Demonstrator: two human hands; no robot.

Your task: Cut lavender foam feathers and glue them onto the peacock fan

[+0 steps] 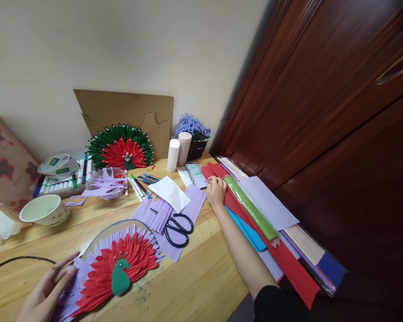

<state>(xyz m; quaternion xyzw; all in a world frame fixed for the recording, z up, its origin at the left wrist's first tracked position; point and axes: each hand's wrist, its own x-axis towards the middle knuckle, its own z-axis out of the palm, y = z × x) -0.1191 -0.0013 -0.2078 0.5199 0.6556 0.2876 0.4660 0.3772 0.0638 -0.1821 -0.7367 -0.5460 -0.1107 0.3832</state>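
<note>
My left hand (49,286) lies flat with fingers stretched out on the left edge of a paper peacock (117,264) with lilac and red feathers and a green body. My right hand (216,191) reaches far across the table, fingers curled down onto the edge of a red paper sheet (289,268) in a stack of coloured sheets. A folded green sheet (251,208) and a lilac sheet (268,201) lie on top of that stack. Whether the right hand grips the red sheet or only touches it is unclear.
Black scissors (177,229) rest on lilac paper strips (174,214). Behind stand a green-and-red peacock (121,150), cardboard (127,109), two white rolls (178,152), markers (139,184), a plastic bowl (109,183) and a paper cup (44,210). A dark wooden door (339,112) is at the right.
</note>
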